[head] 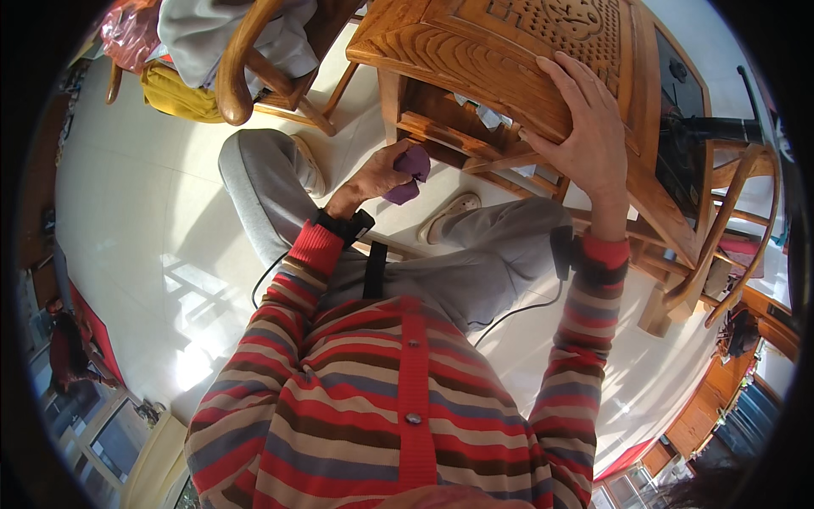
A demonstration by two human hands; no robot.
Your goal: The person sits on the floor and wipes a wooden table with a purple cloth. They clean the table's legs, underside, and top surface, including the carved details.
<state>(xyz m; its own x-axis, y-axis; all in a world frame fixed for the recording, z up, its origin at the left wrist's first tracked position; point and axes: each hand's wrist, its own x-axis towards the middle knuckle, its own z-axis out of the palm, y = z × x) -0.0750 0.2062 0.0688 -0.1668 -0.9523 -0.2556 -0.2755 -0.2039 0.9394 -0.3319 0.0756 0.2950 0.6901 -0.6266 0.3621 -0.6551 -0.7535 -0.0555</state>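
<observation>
A purple cloth (412, 167), folded or bunched, is gripped in my left hand (379, 172), low over the floor between my knees and beside the table's open shelf. My right hand (582, 121) rests with spread fingers on the edge of the carved wooden table (470, 70); its thumb lies at the front rim and its fingertips reach the raised moulding. Nothing shows in that hand. The palm side of my right hand is hidden.
Below the tabletop is a wooden shelf (445, 130) with crumpled white pieces. At the upper left stands a wooden chair (235, 89) with grey clothing and a yellow cloth (181, 95). Another wooden chair (731, 223) is at the right. Black cables hang from both wrists.
</observation>
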